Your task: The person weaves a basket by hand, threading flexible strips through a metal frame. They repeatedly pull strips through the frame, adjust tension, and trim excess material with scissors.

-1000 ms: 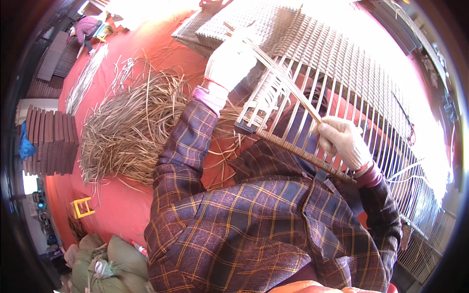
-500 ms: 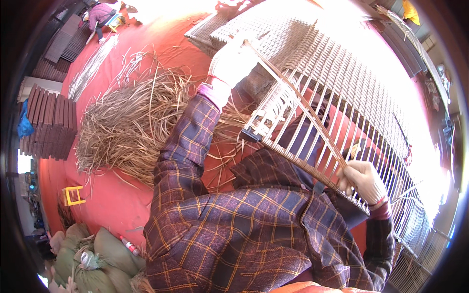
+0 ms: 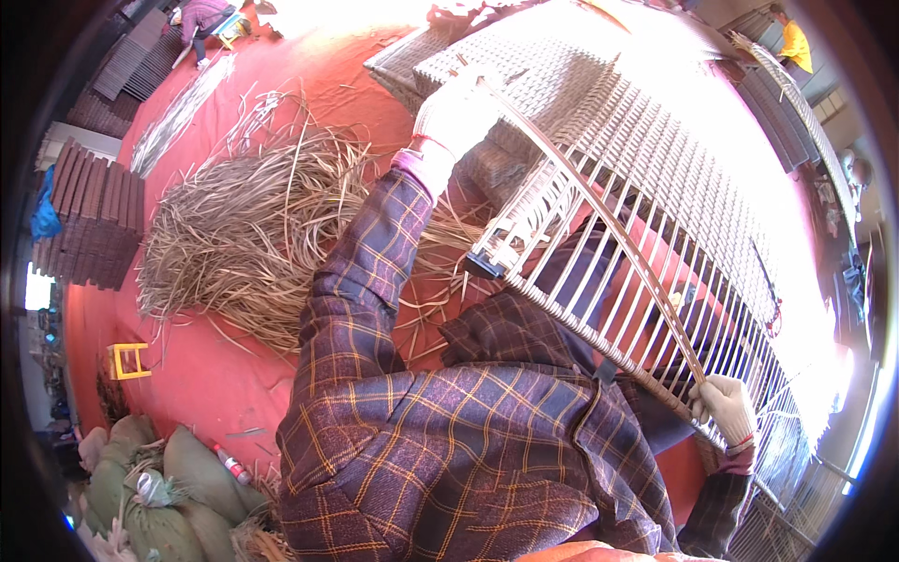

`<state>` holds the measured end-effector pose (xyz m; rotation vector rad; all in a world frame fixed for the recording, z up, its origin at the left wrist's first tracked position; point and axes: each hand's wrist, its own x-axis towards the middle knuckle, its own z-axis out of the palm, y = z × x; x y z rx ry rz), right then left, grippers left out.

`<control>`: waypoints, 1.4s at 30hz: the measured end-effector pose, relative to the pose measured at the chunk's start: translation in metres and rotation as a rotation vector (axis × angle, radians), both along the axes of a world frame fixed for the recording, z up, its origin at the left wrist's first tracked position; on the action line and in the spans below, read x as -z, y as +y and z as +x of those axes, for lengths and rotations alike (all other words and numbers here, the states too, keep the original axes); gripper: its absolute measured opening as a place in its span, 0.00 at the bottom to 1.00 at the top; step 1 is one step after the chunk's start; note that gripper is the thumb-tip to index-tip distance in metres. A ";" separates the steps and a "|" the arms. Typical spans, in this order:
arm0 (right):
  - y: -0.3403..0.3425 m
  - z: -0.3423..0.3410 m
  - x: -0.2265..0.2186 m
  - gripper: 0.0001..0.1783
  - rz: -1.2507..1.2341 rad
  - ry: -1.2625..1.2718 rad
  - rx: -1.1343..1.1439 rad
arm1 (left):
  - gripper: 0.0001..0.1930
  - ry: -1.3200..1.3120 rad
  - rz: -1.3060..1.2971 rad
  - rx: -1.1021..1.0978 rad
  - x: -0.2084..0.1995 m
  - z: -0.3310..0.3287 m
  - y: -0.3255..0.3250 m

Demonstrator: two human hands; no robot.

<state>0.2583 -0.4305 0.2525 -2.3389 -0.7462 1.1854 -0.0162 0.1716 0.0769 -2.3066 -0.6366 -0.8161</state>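
A long flat brown weaving strip (image 3: 613,225) runs diagonally over the bare rods of a half-woven panel (image 3: 674,173). My left hand (image 3: 457,114), in a pale glove washed out by glare, is closed at the strip's upper end beyond the panel's left corner. At the lower end, my gloved right hand (image 3: 727,408) pinches the strip just above the panel's wrapped near edge (image 3: 599,347). Pale parallel rods show between that edge and the tightly woven far part. A dark cap (image 3: 482,265) covers the panel's left corner.
Loose strips lie in a big heap (image 3: 248,234) on the red floor cover to the left. Brown panels stand in a stack (image 3: 89,215) at far left, near a yellow stool (image 3: 129,361). Green sacks (image 3: 154,492) sit lower left. Other people are at the far left and right.
My right hand has moved down and right along the panel with the strip. My left hand stays near the far corner, and the whole view has shifted slightly.
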 end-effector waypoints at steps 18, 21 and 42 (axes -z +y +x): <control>-0.083 0.067 0.015 0.12 0.008 -0.382 -0.096 | 0.13 -0.436 -0.808 0.094 -0.026 -0.050 -0.030; -0.142 0.145 0.014 0.09 -0.062 -0.611 -0.161 | 0.15 -0.448 -1.048 0.128 0.011 -0.079 -0.023; 0.535 -0.259 -0.052 0.15 1.303 -0.751 -1.744 | 0.19 -1.510 -0.557 -0.507 -0.039 -0.511 -0.114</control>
